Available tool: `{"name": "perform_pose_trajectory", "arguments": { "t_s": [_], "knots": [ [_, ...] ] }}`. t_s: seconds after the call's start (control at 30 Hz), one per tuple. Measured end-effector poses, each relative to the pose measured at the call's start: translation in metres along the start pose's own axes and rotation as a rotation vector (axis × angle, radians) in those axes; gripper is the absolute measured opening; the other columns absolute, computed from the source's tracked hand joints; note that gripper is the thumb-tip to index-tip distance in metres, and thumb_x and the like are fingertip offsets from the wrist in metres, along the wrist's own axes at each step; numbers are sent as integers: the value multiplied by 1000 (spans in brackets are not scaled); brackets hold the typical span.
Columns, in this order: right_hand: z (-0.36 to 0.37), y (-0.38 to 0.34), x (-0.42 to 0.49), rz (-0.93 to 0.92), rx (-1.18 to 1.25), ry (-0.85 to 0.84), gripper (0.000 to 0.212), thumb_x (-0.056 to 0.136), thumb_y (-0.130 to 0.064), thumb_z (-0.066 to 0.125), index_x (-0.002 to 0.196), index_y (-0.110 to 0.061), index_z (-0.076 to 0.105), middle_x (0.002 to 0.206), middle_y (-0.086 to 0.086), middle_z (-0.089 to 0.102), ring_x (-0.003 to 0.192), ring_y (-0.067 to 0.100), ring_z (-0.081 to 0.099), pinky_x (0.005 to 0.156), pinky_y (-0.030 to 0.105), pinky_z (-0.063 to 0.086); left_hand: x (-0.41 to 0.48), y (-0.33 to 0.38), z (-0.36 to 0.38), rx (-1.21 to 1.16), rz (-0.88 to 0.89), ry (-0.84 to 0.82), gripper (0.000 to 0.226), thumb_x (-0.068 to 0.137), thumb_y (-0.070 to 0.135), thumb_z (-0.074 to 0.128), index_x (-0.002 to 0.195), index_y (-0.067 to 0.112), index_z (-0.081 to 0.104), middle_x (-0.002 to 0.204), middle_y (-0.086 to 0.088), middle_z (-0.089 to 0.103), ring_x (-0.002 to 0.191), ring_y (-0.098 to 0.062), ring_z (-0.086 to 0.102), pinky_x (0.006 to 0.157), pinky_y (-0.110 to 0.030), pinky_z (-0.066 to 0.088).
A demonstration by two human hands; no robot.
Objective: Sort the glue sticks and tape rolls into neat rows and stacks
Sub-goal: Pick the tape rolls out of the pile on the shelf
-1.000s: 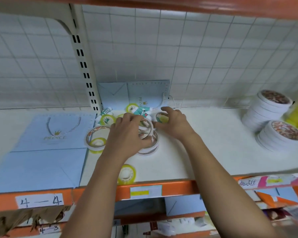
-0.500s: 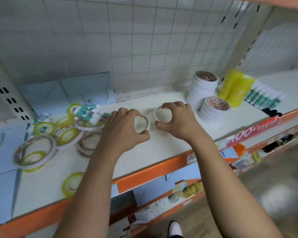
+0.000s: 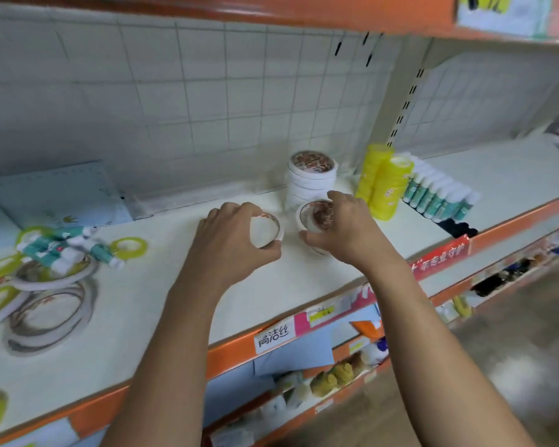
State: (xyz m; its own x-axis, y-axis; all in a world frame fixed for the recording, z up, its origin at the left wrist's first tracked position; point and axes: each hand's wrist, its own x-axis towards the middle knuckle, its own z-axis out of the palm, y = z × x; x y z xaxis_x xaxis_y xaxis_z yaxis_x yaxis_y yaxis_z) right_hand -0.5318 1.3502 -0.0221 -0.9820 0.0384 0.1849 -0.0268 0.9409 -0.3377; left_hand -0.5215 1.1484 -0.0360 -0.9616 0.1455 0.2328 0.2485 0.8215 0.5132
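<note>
My left hand grips a small white tape roll just above the white shelf. My right hand holds another white tape roll over a low stack, in front of a taller stack of white tape rolls. Yellow tape stacks and a row of upright glue sticks stand to the right. At the left lie loose glue sticks, large white tape rolls and yellow tape rolls in a jumble.
A wire grid back panel closes the shelf behind. Blue paper bags lean at the back left. The orange shelf edge carries price labels; lower shelves hold more goods. A black item lies by the glue sticks.
Both hands lifted small tape rolls from the jumble at the left and carried them right to the white stacks. My view swung right with them.
</note>
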Motion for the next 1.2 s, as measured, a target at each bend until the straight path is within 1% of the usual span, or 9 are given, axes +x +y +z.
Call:
{"name": "perform_pose_trajectory", "arguments": {
  "t_s": [0.23,0.43,0.5,0.6,0.67,0.83,1.0,1.1,1.2],
  "knots": [
    [-8,43,25,-92,22,-62,61,68,-55,78,97,-9,50,105,13,60,103,33,52,74,31,32,18,37,24,13,-43,53,55,70,54,69,118,29,57,121,3,59,112,-22,51,95,-39,43],
    [-8,59,35,-187,72,-171,81,57,-72,75,107,-11,51,109,8,60,105,31,53,83,37,44,28,64,34,-22,-76,102,57,68,55,74,114,24,59,111,2,62,106,-23,55,92,-43,46],
    [-13,70,37,-193,117,-252,87,54,-71,76,116,-14,51,117,7,58,112,29,51,91,41,46,32,74,38,-10,-72,94,56,68,55,73,112,25,58,109,2,62,103,-23,55,90,-42,46],
    [-19,88,38,-201,168,-327,90,57,-62,82,126,-16,47,125,5,54,119,26,49,89,34,43,40,89,44,29,-67,70,62,68,60,70,117,25,56,113,4,61,106,-22,55,91,-40,45],
    [-22,99,39,-203,198,-356,88,59,-59,83,128,-15,48,125,3,54,116,22,50,85,32,42,45,99,51,53,-58,47,69,68,63,70,122,24,54,118,2,61,110,-21,54,94,-41,45],
    [-23,112,44,-208,248,-388,69,61,-58,81,112,-19,57,108,-4,61,97,15,58,86,38,51,51,112,70,108,-64,-27,80,67,66,71,129,22,49,121,-1,58,111,-22,52,93,-41,45],
    [-21,114,45,-223,293,-377,67,62,-58,80,111,-17,60,103,-4,63,91,14,61,82,40,54,47,103,67,6,-103,-70,95,60,68,76,137,22,46,133,0,52,122,-21,48,100,-39,44],
    [-19,115,48,-214,289,-406,67,59,-57,82,109,-19,61,102,-5,63,91,13,61,81,38,54,41,90,58,-68,-111,-141,75,54,63,82,118,31,61,111,10,65,101,-11,60,81,-31,52],
    [-19,115,52,-217,272,-427,61,59,-56,83,104,-20,63,100,-6,64,87,10,60,79,37,54,35,82,59,-47,-147,-124,65,60,56,84,114,28,63,99,14,64,82,0,55,64,-14,40]
  ]
}}
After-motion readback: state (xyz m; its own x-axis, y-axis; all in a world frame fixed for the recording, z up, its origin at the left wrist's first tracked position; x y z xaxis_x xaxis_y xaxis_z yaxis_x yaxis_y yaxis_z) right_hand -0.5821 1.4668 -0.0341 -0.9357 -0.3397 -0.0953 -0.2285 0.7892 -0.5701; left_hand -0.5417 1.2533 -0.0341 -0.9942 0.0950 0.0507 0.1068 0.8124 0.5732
